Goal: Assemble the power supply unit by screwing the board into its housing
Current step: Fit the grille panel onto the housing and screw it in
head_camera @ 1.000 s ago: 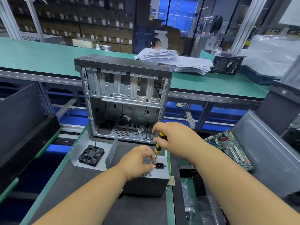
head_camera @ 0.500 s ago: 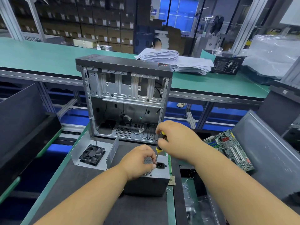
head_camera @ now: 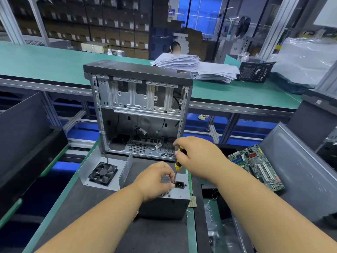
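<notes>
The power supply unit point(head_camera: 165, 203) sits on the dark mat of the table point(head_camera: 76, 207), before the open computer case point(head_camera: 140, 114); the left hand point(head_camera: 155, 181) grips its top face; the right hand point(head_camera: 198, 156) grips a yellow-black screwdriver point(head_camera: 177, 164), tip just beside the power socket point(head_camera: 179, 184)

The right hand point(head_camera: 198, 157) grips the screwdriver point(head_camera: 179, 161) over the power supply unit point(head_camera: 171, 201). Directly beyond this grip the open computer case point(head_camera: 140, 114) walls off the far side. Left of it the left hand point(head_camera: 155, 181) covers the unit's top, and further left stands the fan cover point(head_camera: 104, 172). Bare mat point(head_camera: 102, 230) lies toward the person. To the right sits a motherboard point(head_camera: 257, 165).
</notes>
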`<state>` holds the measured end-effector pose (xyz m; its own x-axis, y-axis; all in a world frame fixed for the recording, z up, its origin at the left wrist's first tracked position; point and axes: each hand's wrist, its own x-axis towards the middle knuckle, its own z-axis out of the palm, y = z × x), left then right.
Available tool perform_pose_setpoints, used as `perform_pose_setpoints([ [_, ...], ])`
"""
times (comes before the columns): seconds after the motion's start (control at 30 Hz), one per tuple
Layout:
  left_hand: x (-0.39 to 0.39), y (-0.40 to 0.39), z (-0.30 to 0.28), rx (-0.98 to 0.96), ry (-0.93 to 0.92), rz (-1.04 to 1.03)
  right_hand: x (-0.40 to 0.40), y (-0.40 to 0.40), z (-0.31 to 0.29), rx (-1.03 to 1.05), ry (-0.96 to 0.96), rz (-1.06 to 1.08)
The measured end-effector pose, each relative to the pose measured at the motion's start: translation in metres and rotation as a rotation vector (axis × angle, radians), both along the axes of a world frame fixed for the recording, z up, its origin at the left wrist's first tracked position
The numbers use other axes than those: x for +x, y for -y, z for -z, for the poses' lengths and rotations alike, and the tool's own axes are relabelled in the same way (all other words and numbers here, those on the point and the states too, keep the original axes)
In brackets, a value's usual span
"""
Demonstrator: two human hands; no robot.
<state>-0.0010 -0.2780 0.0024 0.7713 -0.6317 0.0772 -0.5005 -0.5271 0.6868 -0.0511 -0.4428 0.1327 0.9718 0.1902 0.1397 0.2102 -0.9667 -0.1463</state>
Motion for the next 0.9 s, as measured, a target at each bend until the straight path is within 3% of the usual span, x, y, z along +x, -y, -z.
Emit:
perform_pose_setpoints([
  [0.13, 0.0005, -0.0005, 0.0006, 0.004, -0.001, 0.000, 0.0014, -0.0010, 0.0018, 0.056, 0.001, -0.081],
  [0.43, 0.0019, 0.0001, 0.0026, -0.031, -0.031, -0.006, 0.0018, -0.0013, 0.0043, -0.067, 0.064, 0.008],
  [0.67, 0.0010, 0.0001, 0.0024, -0.034, -0.008, 0.000, 0.0025, -0.0020, 0.0023, 0.080, 0.000, -0.086],
  [0.9, 0.0002, -0.0003, 0.0017, -0.038, -0.020, -0.003, 0.0026, -0.0053, 0.0026, -0.102, 0.028, -0.036],
])
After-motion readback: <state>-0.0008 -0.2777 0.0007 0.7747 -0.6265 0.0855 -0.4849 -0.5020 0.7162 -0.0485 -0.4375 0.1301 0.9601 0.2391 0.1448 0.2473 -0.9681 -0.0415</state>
